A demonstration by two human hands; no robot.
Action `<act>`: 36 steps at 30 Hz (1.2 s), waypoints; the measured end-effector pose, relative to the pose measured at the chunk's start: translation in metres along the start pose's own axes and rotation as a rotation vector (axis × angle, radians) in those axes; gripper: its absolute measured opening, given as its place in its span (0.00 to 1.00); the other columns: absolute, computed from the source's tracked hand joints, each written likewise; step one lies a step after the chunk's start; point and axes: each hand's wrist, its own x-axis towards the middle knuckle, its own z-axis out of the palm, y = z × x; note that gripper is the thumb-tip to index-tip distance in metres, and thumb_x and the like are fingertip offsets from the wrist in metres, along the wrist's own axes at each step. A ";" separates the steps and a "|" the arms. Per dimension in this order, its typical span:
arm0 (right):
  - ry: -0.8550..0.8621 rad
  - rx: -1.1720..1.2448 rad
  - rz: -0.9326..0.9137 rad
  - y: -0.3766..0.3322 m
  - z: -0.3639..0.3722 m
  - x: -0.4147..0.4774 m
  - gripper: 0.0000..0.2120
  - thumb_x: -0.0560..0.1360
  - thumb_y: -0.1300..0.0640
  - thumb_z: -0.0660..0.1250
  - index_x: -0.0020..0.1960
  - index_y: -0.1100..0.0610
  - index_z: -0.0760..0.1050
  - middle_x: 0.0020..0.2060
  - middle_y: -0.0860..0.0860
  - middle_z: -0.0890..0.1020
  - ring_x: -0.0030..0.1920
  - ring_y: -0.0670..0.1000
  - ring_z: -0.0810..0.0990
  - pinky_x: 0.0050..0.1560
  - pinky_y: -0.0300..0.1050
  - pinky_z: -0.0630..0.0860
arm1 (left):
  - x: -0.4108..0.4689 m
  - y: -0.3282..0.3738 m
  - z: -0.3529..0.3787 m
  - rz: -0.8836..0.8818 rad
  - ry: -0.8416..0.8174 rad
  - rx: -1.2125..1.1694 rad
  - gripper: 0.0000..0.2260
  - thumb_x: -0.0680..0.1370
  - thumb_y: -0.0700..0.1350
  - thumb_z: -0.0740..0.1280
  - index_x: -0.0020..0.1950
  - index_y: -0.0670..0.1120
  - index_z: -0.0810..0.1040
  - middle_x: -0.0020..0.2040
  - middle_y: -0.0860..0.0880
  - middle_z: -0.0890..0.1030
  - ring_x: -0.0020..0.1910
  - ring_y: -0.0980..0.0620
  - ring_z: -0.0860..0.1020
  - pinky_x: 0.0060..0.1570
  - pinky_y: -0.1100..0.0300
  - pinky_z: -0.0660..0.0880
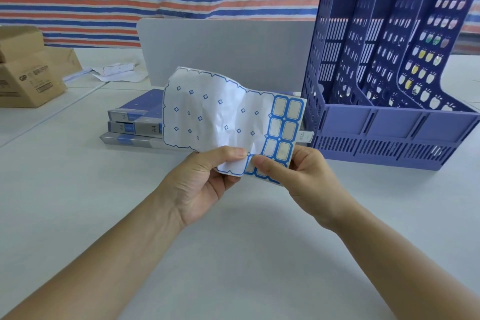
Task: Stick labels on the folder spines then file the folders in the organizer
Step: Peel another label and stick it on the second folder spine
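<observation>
Head view. One crumpled white glossy label sheet [220,117], two columns of blue-bordered rounded labels left, held above the white counter [233,254]: left hand [205,184] and right hand [306,179], fingers pinching its lower edge. Three flat grey-blue folders [135,125], stacked behind. One blue perforated plastic organizer [389,127], four upright dividers, right.
</observation>
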 end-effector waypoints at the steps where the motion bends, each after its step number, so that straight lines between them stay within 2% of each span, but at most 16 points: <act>1: 0.005 -0.038 -0.010 -0.001 0.000 -0.001 0.09 0.78 0.58 0.69 0.57 0.50 0.83 0.52 0.45 0.87 0.56 0.47 0.84 0.62 0.49 0.78 | 0.000 0.000 -0.001 0.012 -0.004 0.002 0.17 0.65 0.37 0.74 0.53 0.41 0.79 0.53 0.42 0.79 0.44 0.50 0.79 0.38 0.64 0.76; 6: -0.026 -0.232 -0.052 -0.005 -0.001 -0.003 0.10 0.79 0.56 0.68 0.59 0.48 0.82 0.53 0.40 0.86 0.54 0.42 0.84 0.60 0.47 0.79 | 0.001 -0.001 -0.001 0.061 0.036 0.062 0.20 0.65 0.34 0.72 0.56 0.44 0.78 0.54 0.39 0.80 0.46 0.47 0.81 0.40 0.61 0.78; 9: -0.087 -0.176 -0.018 -0.008 -0.003 -0.004 0.11 0.80 0.58 0.67 0.61 0.52 0.81 0.55 0.43 0.86 0.56 0.45 0.84 0.61 0.46 0.79 | 0.002 -0.002 -0.002 0.035 0.050 0.101 0.26 0.62 0.38 0.76 0.59 0.43 0.78 0.59 0.35 0.79 0.54 0.43 0.78 0.52 0.54 0.71; 11: -0.099 -0.072 0.044 -0.010 -0.003 -0.004 0.11 0.80 0.59 0.66 0.61 0.53 0.81 0.54 0.43 0.86 0.55 0.44 0.84 0.58 0.41 0.79 | 0.002 -0.003 -0.002 0.022 0.042 0.086 0.29 0.61 0.40 0.76 0.61 0.40 0.78 0.60 0.36 0.81 0.55 0.44 0.76 0.55 0.53 0.67; 13: -0.081 0.013 0.100 -0.011 -0.001 -0.003 0.10 0.79 0.59 0.66 0.58 0.54 0.82 0.48 0.41 0.87 0.46 0.40 0.84 0.48 0.34 0.77 | 0.003 -0.004 -0.003 0.043 0.033 0.052 0.29 0.61 0.40 0.76 0.61 0.37 0.78 0.57 0.39 0.82 0.55 0.45 0.77 0.54 0.56 0.71; 15: -0.017 0.044 0.157 -0.009 0.003 -0.003 0.07 0.78 0.57 0.68 0.54 0.53 0.83 0.42 0.43 0.86 0.38 0.42 0.80 0.42 0.36 0.73 | 0.002 -0.006 -0.001 0.084 0.001 0.030 0.30 0.64 0.39 0.75 0.64 0.32 0.75 0.61 0.38 0.81 0.58 0.45 0.79 0.55 0.58 0.76; 18: 0.028 0.111 0.221 -0.007 0.008 -0.003 0.08 0.77 0.54 0.68 0.53 0.53 0.83 0.44 0.48 0.87 0.38 0.46 0.82 0.44 0.44 0.73 | 0.001 -0.007 0.001 0.141 -0.006 0.024 0.18 0.69 0.34 0.71 0.59 0.34 0.79 0.58 0.39 0.83 0.55 0.45 0.81 0.49 0.61 0.79; 21: 0.039 0.139 0.200 -0.006 0.009 -0.002 0.07 0.76 0.55 0.70 0.53 0.53 0.84 0.42 0.47 0.87 0.35 0.45 0.81 0.42 0.42 0.73 | 0.000 -0.005 0.004 0.172 0.048 0.057 0.11 0.69 0.35 0.71 0.50 0.37 0.80 0.49 0.41 0.82 0.46 0.48 0.82 0.41 0.64 0.78; 23: 0.064 0.109 0.168 -0.006 0.009 -0.002 0.07 0.76 0.56 0.71 0.53 0.54 0.84 0.38 0.46 0.86 0.33 0.44 0.79 0.38 0.39 0.73 | -0.002 -0.006 0.006 0.180 0.047 0.063 0.10 0.69 0.36 0.70 0.49 0.38 0.80 0.47 0.42 0.83 0.44 0.50 0.83 0.39 0.64 0.77; 25: 0.083 0.060 0.135 -0.005 0.008 -0.002 0.07 0.76 0.56 0.72 0.53 0.55 0.84 0.37 0.46 0.86 0.32 0.44 0.79 0.37 0.38 0.73 | -0.002 -0.006 0.006 0.177 0.039 0.062 0.10 0.68 0.36 0.70 0.49 0.38 0.81 0.49 0.41 0.83 0.46 0.49 0.83 0.41 0.64 0.78; 27: 0.083 -0.003 0.086 -0.005 0.007 -0.002 0.05 0.76 0.56 0.72 0.50 0.53 0.84 0.35 0.45 0.85 0.32 0.43 0.79 0.36 0.37 0.73 | -0.001 -0.005 0.006 0.154 0.048 0.057 0.12 0.68 0.36 0.70 0.51 0.37 0.80 0.51 0.41 0.83 0.48 0.48 0.83 0.43 0.63 0.79; 30: 0.053 -0.149 -0.007 -0.007 0.004 -0.004 0.04 0.77 0.57 0.71 0.45 0.51 0.83 0.27 0.40 0.82 0.27 0.39 0.77 0.31 0.29 0.69 | -0.001 -0.001 0.002 0.076 0.031 0.080 0.16 0.69 0.34 0.69 0.57 0.37 0.81 0.56 0.41 0.84 0.51 0.47 0.83 0.49 0.61 0.81; 32: 0.023 -0.219 -0.055 -0.008 0.004 -0.006 0.06 0.77 0.58 0.70 0.43 0.50 0.81 0.26 0.38 0.80 0.26 0.39 0.76 0.29 0.26 0.67 | -0.001 0.003 -0.001 0.006 0.047 0.114 0.19 0.66 0.34 0.71 0.57 0.37 0.81 0.57 0.39 0.83 0.52 0.47 0.83 0.45 0.61 0.81; 34: 0.004 -0.286 -0.097 -0.009 0.006 -0.007 0.06 0.78 0.57 0.70 0.42 0.48 0.81 0.27 0.40 0.80 0.28 0.39 0.77 0.31 0.27 0.68 | -0.001 0.004 -0.003 -0.043 0.081 0.134 0.19 0.63 0.33 0.73 0.54 0.39 0.82 0.59 0.38 0.82 0.51 0.47 0.81 0.38 0.62 0.77; 36: 0.004 -0.321 -0.146 -0.005 0.007 -0.006 0.04 0.78 0.57 0.70 0.45 0.52 0.82 0.33 0.48 0.82 0.32 0.42 0.78 0.34 0.37 0.74 | -0.001 0.004 -0.002 -0.068 0.100 0.135 0.17 0.63 0.33 0.72 0.50 0.40 0.82 0.56 0.40 0.84 0.46 0.49 0.79 0.34 0.63 0.70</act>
